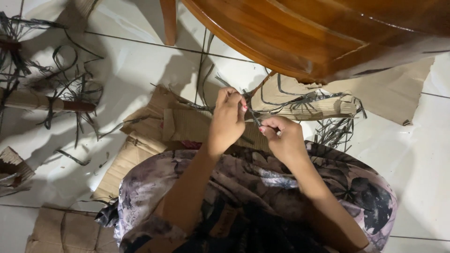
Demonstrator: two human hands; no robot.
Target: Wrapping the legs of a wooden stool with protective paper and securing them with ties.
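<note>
Left hand point(228, 117) and right hand point(281, 136) — two — pinch one dark strip point(253, 114).

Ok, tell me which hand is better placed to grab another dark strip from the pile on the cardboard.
Probably the right hand: the loose pile of dark strips lies just to its right on the cardboard. The left hand sits farther from the pile, pinching the upper end of the thin strip held between both hands.
</note>
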